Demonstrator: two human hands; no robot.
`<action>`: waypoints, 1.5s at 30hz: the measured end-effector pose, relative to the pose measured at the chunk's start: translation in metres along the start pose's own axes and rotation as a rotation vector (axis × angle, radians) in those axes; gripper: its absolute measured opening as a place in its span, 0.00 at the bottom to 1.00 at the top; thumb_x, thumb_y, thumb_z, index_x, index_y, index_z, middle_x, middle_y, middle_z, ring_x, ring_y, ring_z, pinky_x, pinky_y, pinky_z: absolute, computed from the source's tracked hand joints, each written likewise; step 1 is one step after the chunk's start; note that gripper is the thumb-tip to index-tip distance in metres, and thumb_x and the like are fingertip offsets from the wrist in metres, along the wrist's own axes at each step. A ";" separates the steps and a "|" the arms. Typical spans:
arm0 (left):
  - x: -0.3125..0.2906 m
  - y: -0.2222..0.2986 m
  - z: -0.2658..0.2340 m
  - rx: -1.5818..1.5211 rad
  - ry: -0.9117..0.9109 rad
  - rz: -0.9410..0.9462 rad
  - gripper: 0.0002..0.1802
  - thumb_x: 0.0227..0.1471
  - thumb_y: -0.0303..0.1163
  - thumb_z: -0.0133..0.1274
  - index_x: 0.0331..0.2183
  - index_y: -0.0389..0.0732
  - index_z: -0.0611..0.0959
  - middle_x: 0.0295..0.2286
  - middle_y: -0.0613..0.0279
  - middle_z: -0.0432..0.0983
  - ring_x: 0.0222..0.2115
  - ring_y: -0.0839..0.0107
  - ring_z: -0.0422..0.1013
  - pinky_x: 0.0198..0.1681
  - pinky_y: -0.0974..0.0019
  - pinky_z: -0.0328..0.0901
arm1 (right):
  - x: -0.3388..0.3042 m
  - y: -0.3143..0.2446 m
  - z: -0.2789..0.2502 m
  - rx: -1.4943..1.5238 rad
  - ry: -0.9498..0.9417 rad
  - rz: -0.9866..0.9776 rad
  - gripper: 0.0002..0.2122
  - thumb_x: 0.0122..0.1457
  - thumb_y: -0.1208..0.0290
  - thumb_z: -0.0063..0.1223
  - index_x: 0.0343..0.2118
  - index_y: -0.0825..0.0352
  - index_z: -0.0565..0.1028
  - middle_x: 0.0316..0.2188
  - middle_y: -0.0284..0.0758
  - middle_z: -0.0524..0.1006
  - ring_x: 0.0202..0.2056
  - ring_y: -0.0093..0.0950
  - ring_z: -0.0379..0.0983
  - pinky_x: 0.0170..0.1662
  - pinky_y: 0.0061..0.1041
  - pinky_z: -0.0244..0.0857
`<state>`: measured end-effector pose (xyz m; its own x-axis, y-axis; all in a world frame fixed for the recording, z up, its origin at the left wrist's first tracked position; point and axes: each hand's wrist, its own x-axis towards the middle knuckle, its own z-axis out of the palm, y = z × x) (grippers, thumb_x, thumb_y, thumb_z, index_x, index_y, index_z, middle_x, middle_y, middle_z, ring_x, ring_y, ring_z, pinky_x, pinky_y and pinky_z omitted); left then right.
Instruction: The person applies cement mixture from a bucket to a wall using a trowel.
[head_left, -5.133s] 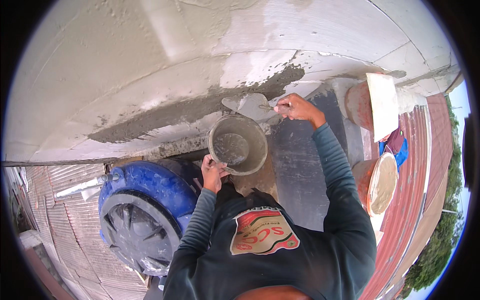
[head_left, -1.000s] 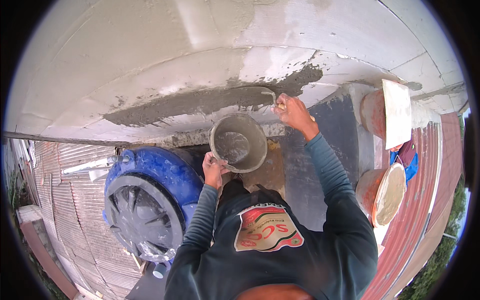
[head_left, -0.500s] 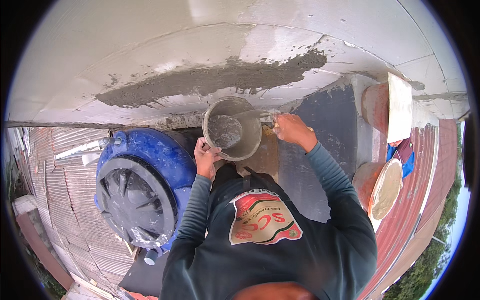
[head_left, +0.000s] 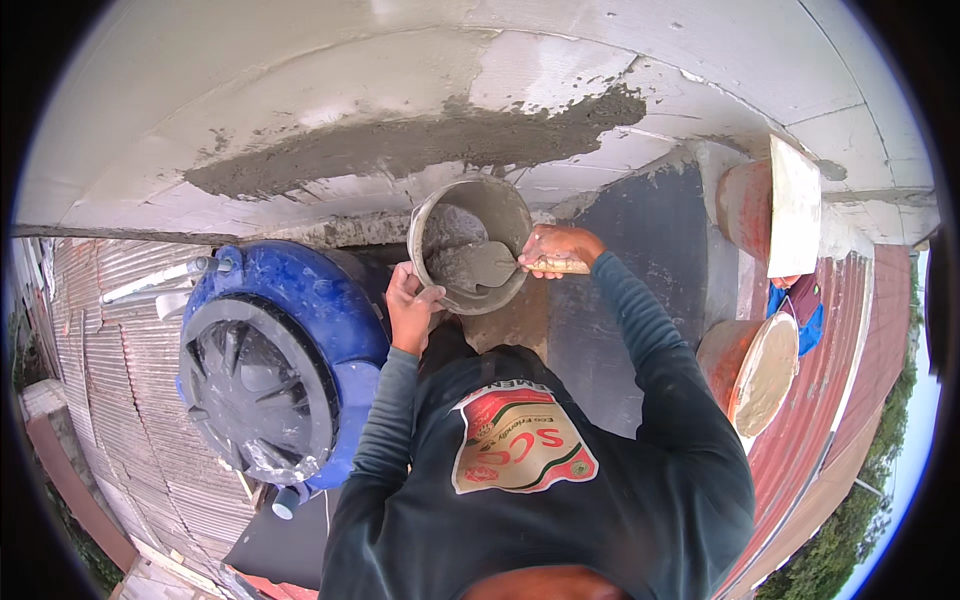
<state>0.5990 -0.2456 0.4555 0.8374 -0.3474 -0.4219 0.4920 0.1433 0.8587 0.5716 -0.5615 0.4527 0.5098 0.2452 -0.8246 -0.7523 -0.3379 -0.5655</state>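
A grey mortar bucket is tipped so its mouth faces me, with wet grey mortar inside. My left hand is closed on the near left part of its rim. Wrapped round the wooden handle of a trowel, my right hand is at the bucket's right side. The trowel's mortar-coated blade reaches into the bucket over the mortar. Beyond the bucket rises a pale block wall bearing a long, rough strip of dark wet mortar.
On the left stands a blue tank with a black lid, beside a corrugated roof. At right are a bucket behind a white board, and a mortar-filled bucket. Another person is partly hidden there.
My right hand has moved a little left and turned, bringing the trowel blade lower and flatter over the mortar. The bucket has shifted slightly, with my left hand still on its rim.
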 end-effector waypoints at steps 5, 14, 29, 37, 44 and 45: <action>-0.006 -0.003 -0.010 -0.133 0.040 -0.052 0.20 0.45 0.12 0.53 0.40 0.41 0.73 0.34 0.64 0.79 0.31 0.75 0.76 0.30 0.69 0.75 | -0.033 -0.015 0.006 0.063 0.063 -0.114 0.15 0.58 0.59 0.60 0.30 0.71 0.77 0.21 0.34 0.76 0.18 0.23 0.71 0.19 0.25 0.65; -0.005 -0.008 -0.027 -0.262 0.150 -0.030 0.20 0.46 0.12 0.52 0.41 0.42 0.73 0.34 0.62 0.79 0.29 0.74 0.76 0.28 0.68 0.77 | -0.086 -0.087 0.010 -0.057 -0.038 -0.197 0.12 0.65 0.65 0.54 0.38 0.72 0.76 0.22 0.32 0.75 0.19 0.21 0.71 0.22 0.21 0.66; 0.032 -0.033 -0.019 -0.349 0.196 -0.054 0.21 0.43 0.11 0.50 0.40 0.41 0.71 0.32 0.59 0.77 0.28 0.66 0.79 0.28 0.59 0.79 | -0.149 -0.120 -0.036 0.242 0.116 -0.481 0.15 0.64 0.61 0.56 0.35 0.71 0.74 0.22 0.36 0.74 0.18 0.22 0.70 0.20 0.20 0.65; 0.044 -0.034 -0.005 -0.368 0.185 -0.104 0.20 0.44 0.11 0.50 0.40 0.41 0.71 0.31 0.60 0.76 0.27 0.70 0.76 0.26 0.63 0.77 | -0.044 -0.044 0.027 -0.986 0.750 -0.341 0.20 0.63 0.57 0.51 0.47 0.71 0.69 0.34 0.52 0.78 0.36 0.53 0.76 0.42 0.47 0.69; 0.037 -0.020 -0.011 -0.284 0.203 -0.136 0.18 0.45 0.13 0.50 0.39 0.42 0.71 0.30 0.60 0.76 0.26 0.70 0.77 0.25 0.64 0.77 | -0.004 -0.075 0.014 -0.558 0.857 -0.479 0.20 0.62 0.57 0.54 0.47 0.70 0.69 0.38 0.52 0.79 0.41 0.56 0.75 0.43 0.49 0.68; 0.037 -0.023 -0.015 -0.260 0.203 -0.133 0.17 0.46 0.14 0.49 0.38 0.43 0.71 0.30 0.60 0.76 0.25 0.69 0.77 0.25 0.63 0.77 | -0.001 -0.076 0.010 -0.510 0.868 -0.495 0.20 0.62 0.57 0.55 0.47 0.70 0.69 0.38 0.51 0.79 0.41 0.56 0.75 0.42 0.48 0.68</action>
<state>0.6223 -0.2481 0.4163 0.7794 -0.1915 -0.5966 0.6222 0.3492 0.7007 0.6240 -0.5267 0.4961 0.9733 -0.1935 -0.1237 -0.2284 -0.7605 -0.6079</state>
